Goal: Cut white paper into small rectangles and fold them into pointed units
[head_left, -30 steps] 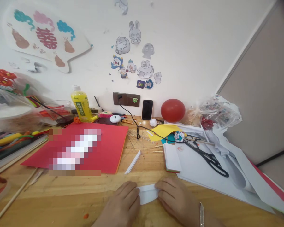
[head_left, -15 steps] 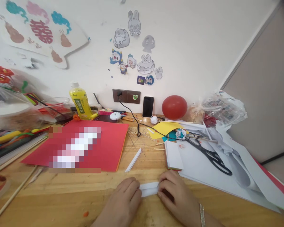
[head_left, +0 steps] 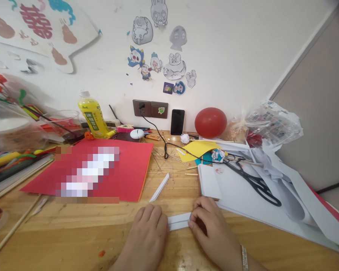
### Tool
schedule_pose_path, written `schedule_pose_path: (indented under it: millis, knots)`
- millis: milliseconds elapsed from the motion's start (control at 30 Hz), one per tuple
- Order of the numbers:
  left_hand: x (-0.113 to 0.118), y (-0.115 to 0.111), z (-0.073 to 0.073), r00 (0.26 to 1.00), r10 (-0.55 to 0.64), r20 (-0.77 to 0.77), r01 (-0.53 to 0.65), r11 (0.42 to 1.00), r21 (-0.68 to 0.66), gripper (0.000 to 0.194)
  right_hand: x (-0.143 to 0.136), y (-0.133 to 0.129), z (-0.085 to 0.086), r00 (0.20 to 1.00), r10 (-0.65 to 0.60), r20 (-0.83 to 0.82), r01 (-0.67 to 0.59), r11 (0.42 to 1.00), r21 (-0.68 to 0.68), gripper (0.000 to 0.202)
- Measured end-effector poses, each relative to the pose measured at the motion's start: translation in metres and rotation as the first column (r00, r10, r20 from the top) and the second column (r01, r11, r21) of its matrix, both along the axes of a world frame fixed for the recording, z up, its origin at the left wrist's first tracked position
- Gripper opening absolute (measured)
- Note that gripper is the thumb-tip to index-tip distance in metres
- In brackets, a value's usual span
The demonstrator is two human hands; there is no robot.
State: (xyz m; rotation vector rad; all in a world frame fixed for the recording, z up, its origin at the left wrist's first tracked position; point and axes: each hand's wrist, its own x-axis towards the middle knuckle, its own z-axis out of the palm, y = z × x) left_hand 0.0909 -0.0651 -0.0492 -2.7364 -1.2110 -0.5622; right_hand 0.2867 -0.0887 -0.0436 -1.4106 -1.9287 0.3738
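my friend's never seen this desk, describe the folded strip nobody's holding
Find the big red sheet on the wooden table. Just right of it lies a narrow, slanting white folded strip. Unlike the white paper between the hands, it's untouched.

My left hand (head_left: 148, 233) low in view, back of hand up, fingers close together and bent, pointing away from me, lying flatter than right. My right hand (head_left: 210, 226) level with it, just apart; thumb and index finger brought together at tips, other fingers curled, dark hollow showing between thumb and palm. Right forearm angles in from lower right, wrist bare except for band. Left forearm runs out at bottom edge. Left thumb hidden from me.
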Motion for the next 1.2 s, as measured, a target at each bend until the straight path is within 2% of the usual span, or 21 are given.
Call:
schedule_pose_path:
  millis: [233, 400, 467, 667, 767, 833, 933, 1067, 1200]
  knots:
    - [0.003, -0.002, 0.006, 0.996, 0.052, -0.076, -0.055, 0.997, -0.048, 0.030, 0.001, 0.002, -0.004, 0.998, -0.063, 0.009, 0.064, 0.997, -0.042, 0.021]
    - [0.003, 0.002, 0.015, 0.998, 0.033, -0.056, -0.042, 0.984, -0.172, 0.020, -0.001, 0.002, 0.005, 0.994, -0.091, 0.062, 0.097, 0.990, -0.106, 0.022]
    - [0.002, 0.002, 0.015, 0.997, 0.042, -0.063, -0.053, 0.983, -0.176, 0.019, -0.002, 0.002, 0.009, 0.991, -0.100, 0.092, 0.113, 0.983, -0.142, 0.022]
    - [0.001, 0.001, 0.009, 0.997, 0.061, -0.043, -0.061, 0.998, -0.015, 0.022, -0.003, 0.004, 0.008, 0.989, -0.111, 0.099, 0.126, 0.979, -0.161, 0.021]
    - [-0.001, -0.002, 0.006, 1.000, -0.017, -0.007, 0.018, 0.989, 0.148, 0.030, -0.001, 0.004, 0.007, 0.990, -0.104, 0.096, 0.118, 0.981, -0.151, 0.021]
    - [-0.004, -0.005, 0.004, 0.996, -0.086, -0.018, 0.088, 0.970, 0.225, 0.028, -0.001, 0.003, 0.006, 0.990, -0.100, 0.099, 0.114, 0.982, -0.152, 0.021]
    - [-0.008, -0.010, 0.003, 0.987, -0.130, -0.092, 0.148, 0.960, 0.239, 0.027, -0.001, 0.002, 0.006, 0.990, -0.100, 0.095, 0.115, 0.979, -0.169, 0.021]
    - [-0.009, -0.013, 0.007, 0.982, -0.122, -0.147, 0.162, 0.939, 0.304, 0.031, -0.002, 0.002, 0.005, 0.990, -0.101, 0.101, 0.118, 0.978, -0.170, 0.021]
    - [-0.008, -0.011, 0.012, 0.949, -0.177, -0.260, 0.255, 0.917, 0.308, 0.048, -0.002, 0.002, 0.005, 0.989, -0.092, 0.114, 0.107, 0.984, -0.140, 0.021]
